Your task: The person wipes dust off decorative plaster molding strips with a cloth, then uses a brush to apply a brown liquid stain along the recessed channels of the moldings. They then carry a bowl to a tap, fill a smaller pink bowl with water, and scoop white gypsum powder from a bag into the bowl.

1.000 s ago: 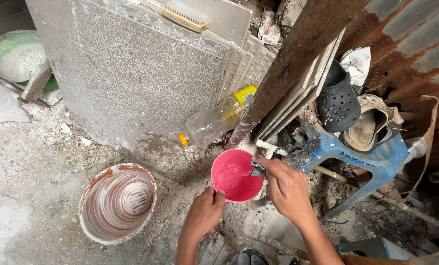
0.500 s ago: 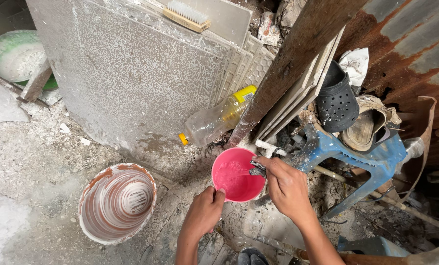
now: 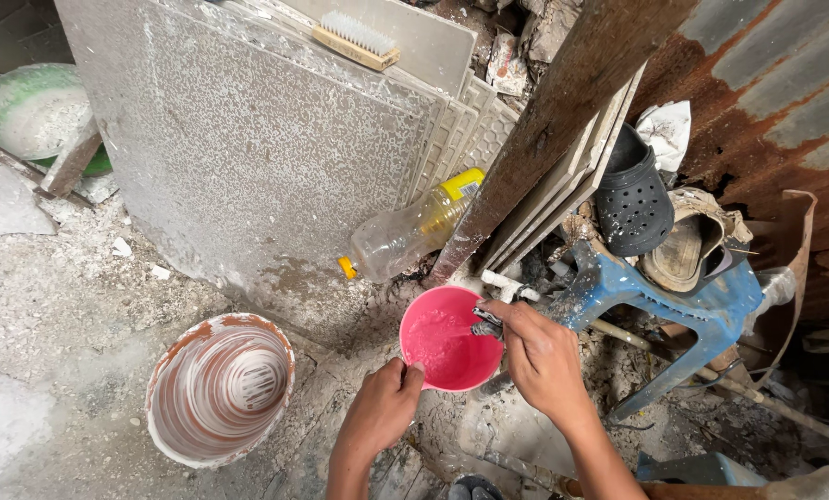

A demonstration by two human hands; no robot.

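Left hand (image 3: 384,407) grips the near rim of the pink bowl (image 3: 447,338), which sits on the rubble-strewn floor beside the blue stool (image 3: 673,301). Right hand (image 3: 539,356) is closed around a small dark tool (image 3: 485,326) at the bowl's far edge. Against both earlier frames, bowl and hands have barely shifted; the tool stays at the rim. The striped bucket (image 3: 218,389) is unmoved.
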